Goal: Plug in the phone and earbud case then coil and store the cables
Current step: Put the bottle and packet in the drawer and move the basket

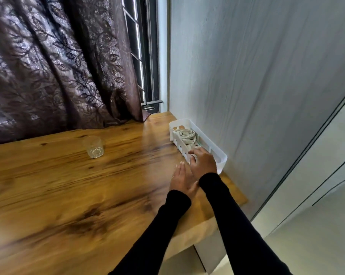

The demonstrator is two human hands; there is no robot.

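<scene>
A white slotted plastic basket [219, 153] stands on the wooden table [68, 195] against the grey wall at the right. Coiled white cables [186, 135] lie in its far half. My right hand [204, 162] lies over the basket's near end, with its fingers curled over the left side wall. My left hand [182, 180] rests flat on the table just left of the basket, fingers straight, holding nothing. No phone or earbud case shows in view.
A clear drinking glass [93, 146] stands on the table at the back, left of the middle. A dark patterned curtain [58, 66] hangs behind the table. The table's right edge ends just before grey cabinet doors [316, 175].
</scene>
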